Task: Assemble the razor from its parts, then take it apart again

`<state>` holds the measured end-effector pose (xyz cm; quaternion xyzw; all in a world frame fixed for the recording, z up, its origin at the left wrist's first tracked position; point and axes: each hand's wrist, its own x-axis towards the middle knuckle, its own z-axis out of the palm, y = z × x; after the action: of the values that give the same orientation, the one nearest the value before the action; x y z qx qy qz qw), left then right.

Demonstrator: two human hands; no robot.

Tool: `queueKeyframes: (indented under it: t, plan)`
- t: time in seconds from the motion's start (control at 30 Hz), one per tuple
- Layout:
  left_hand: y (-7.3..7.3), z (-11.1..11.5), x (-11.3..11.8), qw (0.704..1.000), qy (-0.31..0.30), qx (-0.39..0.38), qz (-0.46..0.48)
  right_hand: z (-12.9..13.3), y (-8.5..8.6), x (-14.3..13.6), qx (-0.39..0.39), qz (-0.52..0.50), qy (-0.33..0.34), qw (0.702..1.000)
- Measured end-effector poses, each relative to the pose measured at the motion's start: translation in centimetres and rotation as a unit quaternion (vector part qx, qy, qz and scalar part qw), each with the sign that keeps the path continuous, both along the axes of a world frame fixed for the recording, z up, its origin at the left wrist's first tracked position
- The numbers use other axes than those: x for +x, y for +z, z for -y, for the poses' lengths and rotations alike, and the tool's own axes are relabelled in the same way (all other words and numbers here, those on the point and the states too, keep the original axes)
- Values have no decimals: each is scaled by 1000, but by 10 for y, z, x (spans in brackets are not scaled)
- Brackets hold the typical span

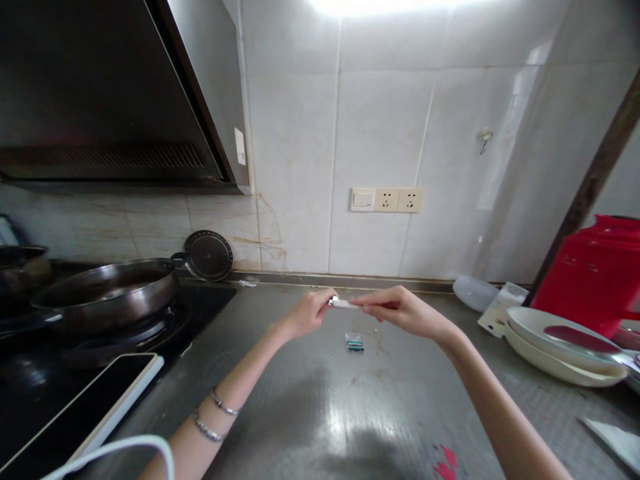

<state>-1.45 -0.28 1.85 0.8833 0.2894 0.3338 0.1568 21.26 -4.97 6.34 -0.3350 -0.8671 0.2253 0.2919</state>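
Note:
My left hand (311,312) is closed on the shiny metallic end of a slim white handle-like piece (345,304). The fingers of my right hand (400,312) pinch its other end, so the piece lies level between both hands above the counter. Its exact kind is too small to make out. Below it on the metal counter (300,400) lies a small clear pack with dark and teal strips (355,344), which look like razor cartridges.
At left, a steel pan (110,297) sits on the black stove beneath a range hood (100,93). A phone (80,413) with a white cable lies nearer. Stacked bowls (550,367), a white box (503,310) and a red container (590,273) stand at right.

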Motion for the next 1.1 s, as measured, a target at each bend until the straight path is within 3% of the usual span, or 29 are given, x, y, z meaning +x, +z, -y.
queueKeyframes:
  t: [0.1,0.17,0.3,0.4,0.63,0.8,0.97,1.1]
  plan:
    - [1,1,1,998,6,-55,38,3,2,2,-16,19,10,1000]
    - [3,4,3,983,-8,-163,86,3,3,2,9,-16,-27,999]
    - [10,13,6,893,-55,-421,151,-2,1,1,76,-65,-104,990]
    - [14,20,7,842,-70,-512,155,-7,-4,-1,110,-61,-127,984]
    - [19,24,8,790,-114,-576,176,-16,-16,-4,133,-25,-109,985]
    - [19,28,10,777,-129,-588,183,-21,-19,-7,178,-5,-98,979]
    - [18,32,13,769,-141,-592,197,-23,-20,-6,216,1,-172,961]
    - [17,31,14,772,-134,-585,207,-21,-19,-10,169,-15,-115,979]
